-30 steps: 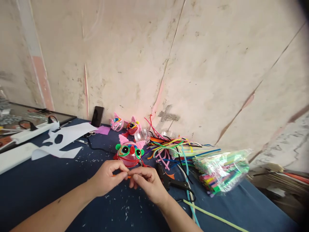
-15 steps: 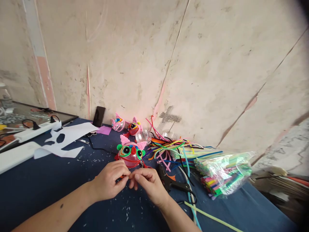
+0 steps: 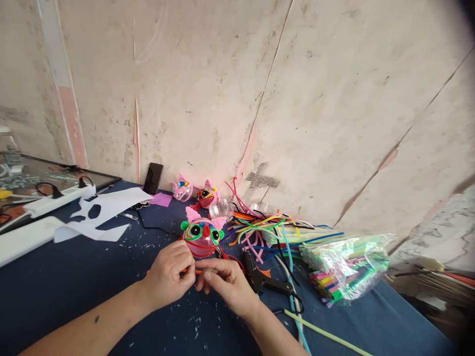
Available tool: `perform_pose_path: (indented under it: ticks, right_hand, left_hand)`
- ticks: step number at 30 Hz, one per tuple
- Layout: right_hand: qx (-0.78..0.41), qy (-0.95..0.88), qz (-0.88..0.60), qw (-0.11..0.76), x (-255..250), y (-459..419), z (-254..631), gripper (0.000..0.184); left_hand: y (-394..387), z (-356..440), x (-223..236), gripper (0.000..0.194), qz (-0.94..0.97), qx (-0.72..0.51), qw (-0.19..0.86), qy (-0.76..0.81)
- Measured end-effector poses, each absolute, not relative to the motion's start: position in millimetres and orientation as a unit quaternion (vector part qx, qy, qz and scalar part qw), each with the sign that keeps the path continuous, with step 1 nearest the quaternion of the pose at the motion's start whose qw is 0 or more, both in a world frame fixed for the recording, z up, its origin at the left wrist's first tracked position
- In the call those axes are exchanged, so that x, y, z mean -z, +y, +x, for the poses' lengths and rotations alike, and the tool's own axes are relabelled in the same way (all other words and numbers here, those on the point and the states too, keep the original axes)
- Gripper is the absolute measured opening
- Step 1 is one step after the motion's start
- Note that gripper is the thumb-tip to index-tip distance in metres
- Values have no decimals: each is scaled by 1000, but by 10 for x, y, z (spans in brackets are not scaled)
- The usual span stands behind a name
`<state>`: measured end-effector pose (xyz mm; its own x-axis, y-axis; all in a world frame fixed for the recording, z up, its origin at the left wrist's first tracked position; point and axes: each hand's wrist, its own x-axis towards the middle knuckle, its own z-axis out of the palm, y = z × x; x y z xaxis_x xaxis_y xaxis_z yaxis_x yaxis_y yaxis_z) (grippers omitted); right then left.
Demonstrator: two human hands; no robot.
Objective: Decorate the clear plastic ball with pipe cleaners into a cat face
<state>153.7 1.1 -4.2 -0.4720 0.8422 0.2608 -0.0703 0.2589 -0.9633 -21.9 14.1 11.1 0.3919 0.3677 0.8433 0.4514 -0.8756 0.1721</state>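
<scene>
Pinched in my left hand is an orange pipe cleaner, whose short end shows between my two hands. My right hand closes on that end with its thumb and bent fingers, the index finger reaching toward the left hand. Just beyond them sits a clear ball decorated as an animal head, with pink ears, green side tufts, black eyes and a red nose. A black glue gun lies right of my right hand, an orange scrap beside it.
Loose coloured pipe cleaners and a plastic bag of more lie at right. Two similar heads and a clear shell stand by the wall. Cut white paper, a phone and a power strip are at left.
My hands have drawn slightly apart, the left shifting a little left and down. More of the orange pipe cleaner shows between them.
</scene>
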Motion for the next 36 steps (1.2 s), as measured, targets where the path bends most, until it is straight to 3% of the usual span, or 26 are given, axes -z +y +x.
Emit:
perform_pose_path:
  ticks: [7, 14, 17, 24, 30, 36]
  right_hand:
    - [-496, -701, -275, 432, 57, -20, 1529, 41]
    - [-533, -677, -257, 438, -24, -17, 1589, 32]
    - [-550, -662, -238, 450, -42, -2, 1599, 32]
    - [-561, -656, -237, 446, -18, 19, 1585, 30]
    - [-581, -660, -226, 419, 5, 47, 1612, 35]
    - [-575, -657, -226, 432, 2, 64, 1610, 31]
  left_hand:
    - [98, -230, -144, 22, -797, 540, -40, -268]
    - [109, -231, -113, 35, -784, 411, -393, -249]
    - [112, -207, -97, 40, -756, 384, -475, -236]
    - [131, -212, -63, 40, -788, 390, -427, -208]
    - [79, -219, -78, 29, -840, 406, -301, -198]
    - [59, -199, -160, 22, -803, 387, -371, -261]
